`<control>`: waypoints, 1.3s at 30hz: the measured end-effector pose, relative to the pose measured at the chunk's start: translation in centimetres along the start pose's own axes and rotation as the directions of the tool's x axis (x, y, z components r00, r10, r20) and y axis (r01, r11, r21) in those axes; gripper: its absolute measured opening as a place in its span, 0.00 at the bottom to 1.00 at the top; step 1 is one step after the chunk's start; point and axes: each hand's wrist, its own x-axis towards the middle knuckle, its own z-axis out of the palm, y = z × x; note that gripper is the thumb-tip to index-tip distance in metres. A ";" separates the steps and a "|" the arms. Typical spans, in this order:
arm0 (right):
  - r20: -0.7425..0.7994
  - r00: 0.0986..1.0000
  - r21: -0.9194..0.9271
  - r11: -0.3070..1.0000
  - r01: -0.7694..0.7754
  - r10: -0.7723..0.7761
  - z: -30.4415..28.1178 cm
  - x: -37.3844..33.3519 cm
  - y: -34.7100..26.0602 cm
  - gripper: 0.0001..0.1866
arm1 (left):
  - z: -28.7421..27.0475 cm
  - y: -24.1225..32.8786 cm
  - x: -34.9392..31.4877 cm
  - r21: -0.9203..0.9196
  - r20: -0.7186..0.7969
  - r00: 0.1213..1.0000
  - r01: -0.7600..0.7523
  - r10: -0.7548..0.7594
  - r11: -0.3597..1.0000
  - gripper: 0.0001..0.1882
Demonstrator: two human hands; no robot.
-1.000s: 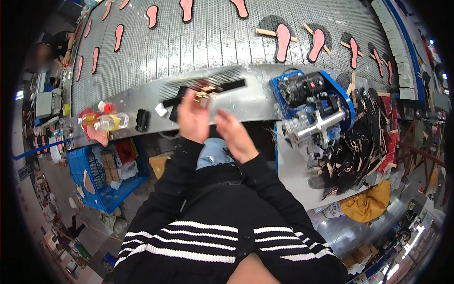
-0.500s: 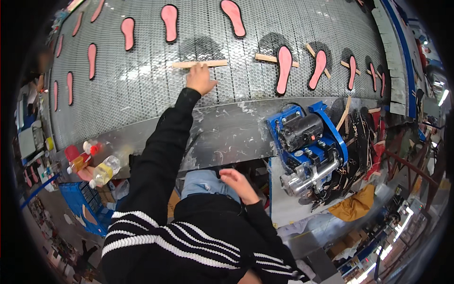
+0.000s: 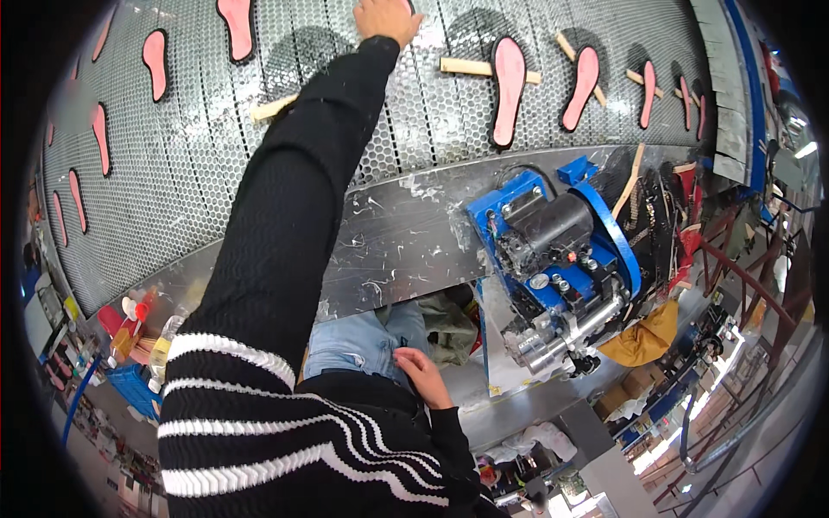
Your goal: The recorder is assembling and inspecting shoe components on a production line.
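My left arm stretches far across the metal honeycomb conveyor (image 3: 211,138). At the top edge of the picture, my left hand (image 3: 387,21) is closed over a pink insole (image 3: 408,4). Only a sliver of its pink shows by the thumb, and the fingertips are cut off. Under my left forearm lies a pale wooden strip (image 3: 275,108), mostly hidden. To the right, a black-edged pink insole (image 3: 509,91) rests across another wooden strip (image 3: 464,66). My right hand (image 3: 423,377) hangs near my jeans, holding nothing, its fingers loosely bent and apart.
More pink insoles (image 3: 155,65) are spread over the conveyor, several on the right with wooden strips. A blue machine with a black motor (image 3: 557,229) stands at the near edge. Bottles (image 3: 161,350) sit at the left. Past the machine lie dark straps and a mustard cloth (image 3: 643,337).
My left hand has left the wooden strip and moved farther away, onto the pink insole beyond it. My right hand has dropped a little lower. The whole view has shifted.
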 end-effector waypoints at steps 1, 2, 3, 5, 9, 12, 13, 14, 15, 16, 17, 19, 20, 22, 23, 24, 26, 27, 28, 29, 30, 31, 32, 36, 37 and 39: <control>0.002 1.000 0.009 1.000 -0.006 0.006 0.3 -0.1 0.9 0.16 | 0.1 -0.4 0.5 -0.201 0.020 0.999 -0.041 0.046 0.979 0.48; 0.007 1.000 0.018 1.000 -0.010 0.010 0.5 -0.1 1.7 0.15 | 0.4 -1.0 0.8 -0.392 0.029 0.995 -0.072 0.091 0.917 0.47; 0.028 0.999 -0.034 0.999 -0.027 0.028 0.6 0.0 2.2 0.15 | 1.4 -0.7 1.4 0.000 -0.054 0.999 -0.003 0.003 1.000 0.44; 0.048 0.998 -0.028 0.999 -0.029 0.030 0.7 0.0 2.5 0.16 | 2.1 -3.8 1.8 -0.072 -0.133 0.990 -0.051 0.041 0.996 0.38; 0.003 0.998 -0.003 0.998 0.060 -0.060 -1.2 0.3 2.1 0.16 | -5.0 -3.4 -5.2 -0.087 -0.043 0.969 -0.245 0.242 0.966 0.40; 0.033 0.992 -0.066 0.990 0.126 -0.124 -3.0 0.4 1.3 0.17 | -10.2 -5.1 -13.2 -0.072 -0.134 0.988 -0.082 0.072 0.994 0.49; 0.049 0.987 -0.100 0.982 0.157 -0.153 -3.7 0.5 1.4 0.17 | -11.6 -5.8 -15.8 -0.184 -0.086 0.990 0.098 -0.115 0.978 0.50; 0.052 0.984 -0.097 0.980 0.176 -0.171 -4.4 0.5 1.4 0.17 | -13.0 -5.3 -17.8 -0.212 0.007 0.979 0.198 -0.201 0.957 0.50; 0.081 0.980 -0.150 0.970 0.191 -0.181 -5.0 0.4 1.3 0.18 | -12.9 -6.6 -19.1 -0.186 0.015 0.983 0.185 -0.185 0.965 0.52; 0.099 0.977 -0.197 0.959 0.205 -0.189 -5.7 0.2 1.4 0.18 | -12.9 -6.9 -20.2 -0.187 0.002 0.985 0.170 -0.173 0.967 0.52; 0.101 0.970 -0.204 0.950 0.237 -0.220 -6.7 -0.2 1.8 0.18 | -12.6 -6.5 -20.9 -0.050 0.112 0.978 0.182 -0.175 0.982 0.54; 0.082 0.953 -0.204 0.931 0.302 -0.291 -9.4 -1.1 2.9 0.19 | -11.8 -5.5 -22.6 0.163 0.173 0.982 0.044 -0.073 0.986 0.58; 0.065 0.939 -0.209 0.915 0.344 -0.338 -10.8 -1.9 3.7 0.19 | -12.4 -5.3 -23.2 0.048 0.187 0.982 -0.006 -0.003 0.999 0.55; 0.020 0.934 -0.243 0.904 0.352 -0.358 -14.3 -3.5 5.1 0.19 | -13.7 -6.1 -26.5 -0.094 -0.001 0.991 -0.131 0.131 0.987 0.48; -0.063 0.902 -0.203 0.890 0.408 -0.427 -16.9 -3.5 6.8 0.18 | -15.2 -4.5 -28.8 -0.146 -0.019 0.985 -0.173 0.172 0.974 0.44; -0.147 0.862 -0.174 0.871 0.460 -0.485 -19.4 -3.6 8.6 0.18 | -17.6 -2.2 -31.0 -0.239 0.043 0.978 -0.189 0.204 0.953 0.42; -0.552 0.531 -0.475 0.766 0.433 -0.642 -23.8 -5.3 8.7 0.15 | -20.1 -0.9 -36.9 -0.189 0.031 0.955 -0.283 0.294 0.940 0.40; -0.679 0.429 -0.418 0.795 0.440 -0.595 -27.2 -4.6 10.5 0.15 | -21.2 0.9 -40.0 -0.304 0.081 0.956 -0.244 0.280 0.921 0.39; -0.775 0.312 -0.372 0.796 0.478 -0.549 -30.1 -4.6 11.5 0.18 | -22.5 2.2 -42.8 -0.283 0.114 0.935 -0.293 0.336 0.913 0.39; -0.840 0.206 -0.348 0.790 0.505 -0.502 -33.5 -4.1 12.7 0.21 | -23.1 2.6 -45.6 -0.384 0.224 0.931 -0.189 0.289 0.904 0.39; -0.887 0.104 -0.333 0.780 0.530 -0.450 -36.6 -3.4 13.6 0.23 | -23.3 2.7 -48.4 -0.440 0.282 0.924 -0.116 0.259 0.890 0.40; -0.924 0.036 -0.297 0.776 0.556 -0.380 -38.8 -2.9 13.1 0.26 | -24.0 2.7 -50.9 -0.504 0.347 0.910 -0.025 0.229 0.863 0.39; -0.950 -0.023 -0.266 0.769 0.582 -0.312 -40.6 -2.5 12.5 0.28 | -25.1 2.6 -53.2 -0.501 0.425 0.883 0.046 0.200 0.864 0.38; -0.999 0.009 -0.035 0.957 0.287 -0.039 -47.7 1.4 13.6 0.47 | -27.1 0.6 -58.2 -0.494 0.527 0.797 0.003 0.296 0.870 0.39; -0.996 0.054 0.068 0.995 0.075 0.064 -46.9 1.0 12.5 0.48 | -27.6 0.1 -59.1 -0.500 0.527 0.794 0.001 0.303 0.866 0.40; -0.992 0.005 0.123 0.991 0.061 0.123 -48.3 3.4 13.3 0.41 | -27.9 -0.3 -60.2 -0.493 0.547 0.783 0.015 0.296 0.870 0.40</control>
